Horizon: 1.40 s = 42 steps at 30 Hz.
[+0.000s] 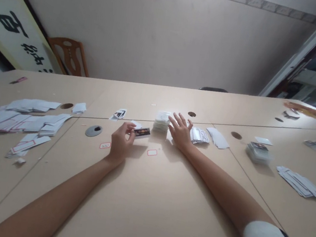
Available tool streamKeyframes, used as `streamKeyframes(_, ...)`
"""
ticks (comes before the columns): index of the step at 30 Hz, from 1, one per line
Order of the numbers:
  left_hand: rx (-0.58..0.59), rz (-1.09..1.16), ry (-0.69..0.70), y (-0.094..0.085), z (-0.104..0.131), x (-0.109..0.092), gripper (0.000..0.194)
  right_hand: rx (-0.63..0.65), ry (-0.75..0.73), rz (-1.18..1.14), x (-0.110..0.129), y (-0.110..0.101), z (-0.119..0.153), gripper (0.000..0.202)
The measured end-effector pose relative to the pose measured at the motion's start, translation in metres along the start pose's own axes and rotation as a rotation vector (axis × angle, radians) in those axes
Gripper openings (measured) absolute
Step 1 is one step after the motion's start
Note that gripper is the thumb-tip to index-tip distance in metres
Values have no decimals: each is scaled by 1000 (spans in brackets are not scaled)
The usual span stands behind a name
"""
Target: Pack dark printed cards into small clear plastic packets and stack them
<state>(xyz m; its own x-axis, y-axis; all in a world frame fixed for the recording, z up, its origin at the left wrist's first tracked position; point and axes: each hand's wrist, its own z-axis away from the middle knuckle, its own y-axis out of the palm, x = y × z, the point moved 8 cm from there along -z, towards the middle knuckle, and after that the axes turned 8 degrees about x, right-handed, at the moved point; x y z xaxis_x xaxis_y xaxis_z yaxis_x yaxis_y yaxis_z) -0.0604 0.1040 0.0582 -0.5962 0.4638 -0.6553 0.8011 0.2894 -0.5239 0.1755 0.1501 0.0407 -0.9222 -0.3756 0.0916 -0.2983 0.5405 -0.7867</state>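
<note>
My left hand (pixel 122 141) is closed on a dark card (pixel 142 132) with an orange and white print, held just above the table. My right hand (pixel 180 131) has its fingers spread beside the right side of a stack of clear plastic sleeves (pixel 161 122); whether the fingertips touch the stack is unclear. Just right of that hand lies a pile of white printed cards (pixel 199 135), with plain white papers (pixel 218 137) next to it. Two red-outlined labels, one with marks (pixel 105 145) and one blank (pixel 152 153), are on the table in front of the hands.
Piles of white paper strips (pixel 29 116) cover the left of the table (pixel 145 211). Small photo cards (pixel 118 114) lie behind my left hand. On the right are another clear-sleeved stack (pixel 259 152) and fanned white strips (pixel 301 182). A wooden chair (pixel 69 57) stands behind the table.
</note>
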Motion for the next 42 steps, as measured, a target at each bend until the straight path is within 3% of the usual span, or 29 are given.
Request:
streamKeyframes(11, 25, 120, -150, 3, -3, 15, 16, -34, -102, -30, 0, -15, 1, 24)
streamKeyframes(27, -23, 157, -158, 1, -2, 22, 18, -166, -283, -75, 11, -16, 4, 18)
streamKeyframes(33, -53, 183, -153, -1, -3, 26, 18, -298, -372, -107, 19, -35, 14, 18)
streamKeyframes(36, -128, 166, -111, -6, -4, 27, 17, -330, -498, -84, 38, -46, 23, 21)
streamKeyframes(39, -216, 172, -111, -11, -4, 34, 18, -222, -686, -40, 67, -43, 32, 18)
streamKeyframes(42, -256, 212, -123, -12, -4, 41, 19, -53, -772, -49, 86, -31, 35, 18)
